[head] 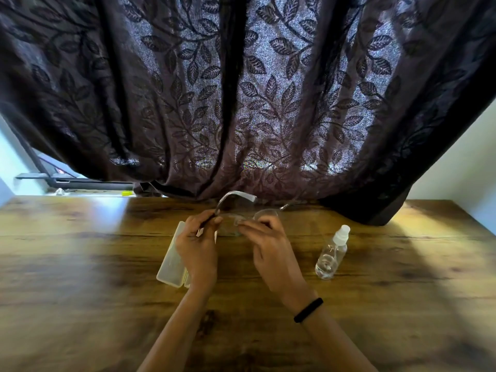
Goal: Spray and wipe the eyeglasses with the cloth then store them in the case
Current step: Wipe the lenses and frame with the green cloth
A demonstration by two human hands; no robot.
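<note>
Leaf-patterned curtain [241, 89] hangs behind wooden table [80, 264]; perhaps a laptop [80, 181].

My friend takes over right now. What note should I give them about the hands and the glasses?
Left hand holds the eyeglasses by a side arm; right hand pinches a lens.
The case lies on the table by the left hand; the spray bottle stands to the right.
No cloth plainly shows.
Sprayed yet: cannot tell.
Left: wipe, then store in the case.
</note>
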